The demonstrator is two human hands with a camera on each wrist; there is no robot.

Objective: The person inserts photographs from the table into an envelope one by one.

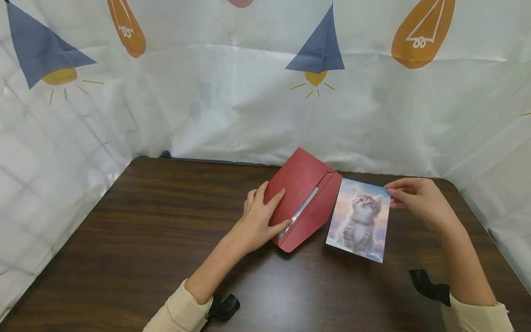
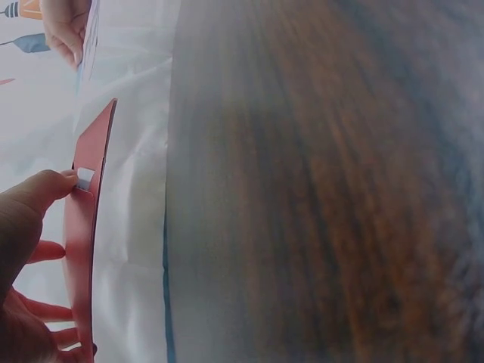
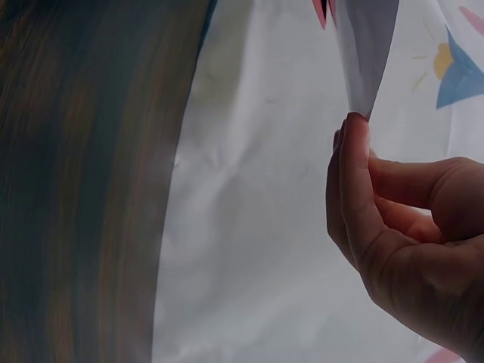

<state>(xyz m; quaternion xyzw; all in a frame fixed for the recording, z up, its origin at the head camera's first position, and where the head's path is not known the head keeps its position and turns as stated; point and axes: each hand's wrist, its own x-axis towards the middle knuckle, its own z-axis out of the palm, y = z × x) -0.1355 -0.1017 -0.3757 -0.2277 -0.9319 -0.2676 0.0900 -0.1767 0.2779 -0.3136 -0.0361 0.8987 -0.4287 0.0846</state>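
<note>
A red envelope (image 1: 295,174) lies slanted in my left hand (image 1: 262,216); its flap is open and a strip of white paper (image 1: 304,205) shows in the slot. The left thumb (image 2: 47,189) rests at that slot, while the other fingers are spread across the envelope's face and along its left edge. With thumb and fingertips, my right hand (image 1: 425,203) pinches the upper right corner of a card (image 1: 360,221) printed with a kitten against a pastel sky. In the right wrist view the card (image 3: 368,49) appears nearly edge-on, its plain side showing.
Both hands are over a dark wood-grain table (image 1: 166,240). A white curtain (image 1: 232,115) with lamp and bulb prints hangs along its back edge and both sides. Black wrist mounts (image 1: 429,286) stick out from the cream sleeves (image 1: 182,309).
</note>
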